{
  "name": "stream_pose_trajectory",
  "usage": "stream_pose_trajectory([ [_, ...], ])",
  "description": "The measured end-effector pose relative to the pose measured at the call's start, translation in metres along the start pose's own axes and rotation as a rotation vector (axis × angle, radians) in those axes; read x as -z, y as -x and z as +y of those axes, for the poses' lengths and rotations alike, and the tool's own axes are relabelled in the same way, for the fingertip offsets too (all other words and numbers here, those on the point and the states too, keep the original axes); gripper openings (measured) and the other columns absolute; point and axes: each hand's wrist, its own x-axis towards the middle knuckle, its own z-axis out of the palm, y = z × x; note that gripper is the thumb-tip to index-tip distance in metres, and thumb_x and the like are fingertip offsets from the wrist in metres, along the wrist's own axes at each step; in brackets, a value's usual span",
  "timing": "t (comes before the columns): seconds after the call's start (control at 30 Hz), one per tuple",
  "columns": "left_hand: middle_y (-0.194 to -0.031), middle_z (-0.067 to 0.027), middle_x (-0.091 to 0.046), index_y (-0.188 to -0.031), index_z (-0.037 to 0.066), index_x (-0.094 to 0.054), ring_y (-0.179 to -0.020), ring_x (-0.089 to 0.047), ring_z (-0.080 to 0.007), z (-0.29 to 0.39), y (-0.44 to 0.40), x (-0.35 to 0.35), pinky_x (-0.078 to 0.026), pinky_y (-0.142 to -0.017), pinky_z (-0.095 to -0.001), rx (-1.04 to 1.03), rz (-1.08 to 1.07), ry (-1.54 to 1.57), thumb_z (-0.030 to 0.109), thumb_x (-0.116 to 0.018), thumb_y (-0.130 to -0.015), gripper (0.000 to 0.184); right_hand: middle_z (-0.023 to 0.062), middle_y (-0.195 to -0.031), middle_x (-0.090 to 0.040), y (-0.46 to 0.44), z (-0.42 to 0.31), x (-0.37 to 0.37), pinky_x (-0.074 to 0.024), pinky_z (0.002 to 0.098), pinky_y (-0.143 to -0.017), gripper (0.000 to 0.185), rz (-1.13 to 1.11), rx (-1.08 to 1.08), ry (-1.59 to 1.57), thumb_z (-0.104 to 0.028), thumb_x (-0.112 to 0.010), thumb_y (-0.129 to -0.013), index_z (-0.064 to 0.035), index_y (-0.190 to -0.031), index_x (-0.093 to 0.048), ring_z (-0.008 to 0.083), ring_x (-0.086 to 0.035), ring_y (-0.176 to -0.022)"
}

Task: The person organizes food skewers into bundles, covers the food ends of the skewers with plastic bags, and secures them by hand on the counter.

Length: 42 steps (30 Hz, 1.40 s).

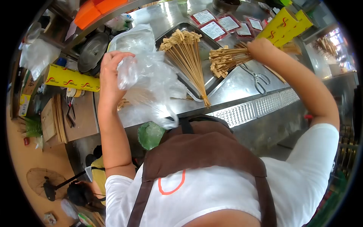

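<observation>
Upper right, I have the right hand (261,49) closed on flat-headed tan bamboo skewers (228,59), heads pointing left. Upper left, the half-curled left hand (110,72) holds a crumpled clear plastic bag (149,77).

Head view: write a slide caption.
Left hand grips a plastic bag; right hand holds a bunch of skewers.

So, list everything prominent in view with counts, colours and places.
Tray: one, silver, on the counter
Skewers: many, tan, on and beside the tray, far left too
Plastic: count unclear, clear, at the tray's left
Labelled packets: five visible, red and white, beyond the tray
Rolls: three, yellow, one left, two right
Scissors: one pair, silver, right of the tray
Container: count unclear, orange, upper left
Fan: one, dark, lower left
Another person: one, in yellow, lower left
Apron: one, brown, worn
Left hand: one, bare, at the plastic
Right hand: one, bare, gripping skewers
</observation>
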Motion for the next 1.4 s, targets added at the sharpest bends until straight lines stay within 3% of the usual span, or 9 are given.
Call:
stream_pose_trajectory([
  [0.2, -0.084, -0.02, -0.063, -0.096, 0.005, -0.061, -0.078, -0.059, -0.0397, 0.006, -0.041, -0.019, -0.046, -0.071, -0.0428, 0.252, 0.12, -0.139, 0.024, -0.063, -0.077, 0.026, 0.0223, -0.083, -0.06, 0.121, -0.009, -0.046, -0.0449, 0.0449, -0.071, 0.02, 0.215, -0.37, -0.845, -0.01, -0.06, -0.076, -0.0009, -0.092, -0.052, 0.0406, -0.057, -0.08],
  [0.3, -0.085, -0.0225, -0.063, -0.1, 0.003, -0.06, -0.082, -0.06, -0.0411, -0.011, -0.062, -0.045, -0.047, -0.073, -0.0455, 0.189, 0.137, -0.112, 0.023, -0.06, -0.078, 0.029, -0.005, -0.065, -0.045, 0.151, -0.061, -0.038, -0.0318, 0.0229, -0.047, 0.028, 0.205, -0.432, -1.603, -0.009, -0.06, -0.08, -0.0045, -0.107, -0.057, 0.0055, -0.039, -0.054],
  [0.43, -0.086, -0.0236, -0.064, -0.097, 0.003, -0.061, -0.085, -0.06, -0.041, 0.01, -0.087, -0.071, -0.047, -0.074, -0.0447, 0.124, 0.1, -0.153, 0.027, -0.058, -0.08, 0.029, 0.0008, -0.089, -0.056, 0.154, -0.131, -0.037, -0.0434, 0.0263, -0.076, 0.035, 0.265, -0.2, -1.964, -0.004, -0.059, -0.081, -0.0051, -0.116, -0.054, 0.0102, -0.051, -0.083],
  [0.6, -0.08, -0.0245, -0.062, -0.085, 0.0, -0.064, -0.08, -0.061, -0.0401, 0.046, -0.107, -0.077, -0.047, -0.072, -0.0451, 0.018, 0.0, -0.15, 0.036, -0.054, -0.083, 0.037, 0.0139, -0.088, -0.06, 0.12, -0.165, -0.022, -0.0459, 0.0322, -0.074, 0.033, 0.327, -0.118, -1.8, -0.014, -0.06, -0.083, -0.0024, -0.113, -0.051, 0.0226, -0.057, -0.079],
  [0.7, -0.066, -0.0158, -0.058, -0.089, -0.001, -0.061, -0.06, -0.052, -0.0181, 0.05, -0.112, -0.067, -0.042, -0.058, -0.0346, -0.043, -0.084, 0.041, 0.025, -0.052, -0.087, 0.027, 0.0228, -0.093, -0.061, 0.106, -0.18, -0.044, -0.047, 0.0391, -0.075, 0.031, 0.42, -0.144, -1.741, -0.01, -0.06, -0.079, -0.0018, -0.107, -0.051, 0.0366, -0.06, -0.087],
  [0.97, -0.077, -0.0051, -0.062, -0.101, 0.002, -0.064, -0.068, -0.055, -0.0115, 0.067, -0.086, -0.085, -0.044, -0.062, -0.026, -0.243, 0.038, -0.075, 0.008, -0.056, -0.081, 0.023, 0.0193, -0.098, -0.061, 0.087, -0.195, -0.052, -0.046, 0.0454, -0.076, 0.036, 0.397, -0.158, -1.522, -0.009, -0.06, -0.076, -0.005, -0.11, -0.051, 0.0394, -0.057, -0.091],
  [1.17, -0.08, -0.0042, -0.06, -0.107, 0.002, -0.059, -0.076, -0.057, -0.0104, 0.048, -0.102, -0.088, -0.045, -0.068, -0.0211, 0.42, 0.016, 0.692, 0.001, -0.059, -0.081, 0.026, 0.0168, -0.1, -0.059, 0.081, -0.179, -0.054, -0.0478, 0.0443, -0.073, 0.04, 0.488, -0.193, -1.397, -0.008, -0.064, -0.073, -0.006, -0.111, -0.051, 0.0381, -0.058, -0.087],
  [1.33, -0.096, -0.0298, -0.059, -0.094, -0.006, -0.06, -0.095, -0.055, -0.0454, 0.032, -0.121, -0.092, -0.043, -0.083, -0.0455, 0.118, -0.024, -0.155, 0.023, -0.05, -0.08, 0.034, 0.0134, -0.09, -0.054, 0.084, -0.173, -0.057, -0.0492, 0.0411, -0.064, 0.048, 0.668, -0.212, -1.154, -0.002, -0.066, -0.067, -0.007, -0.113, -0.051, 0.0344, -0.059, -0.075],
  [1.4, -0.098, -0.0293, -0.059, -0.095, -0.005, -0.061, -0.097, -0.055, -0.045, 0.014, -0.134, -0.092, -0.043, -0.084, -0.0458, 0.125, -0.076, -0.21, 0.022, -0.048, -0.08, 0.033, 0.0119, -0.086, -0.053, 0.085, -0.174, -0.062, -0.0492, 0.0377, -0.062, 0.056, 0.734, -0.205, -1.091, 0.001, -0.066, -0.063, -0.0076, -0.116, -0.051, 0.0308, -0.059, -0.072],
])
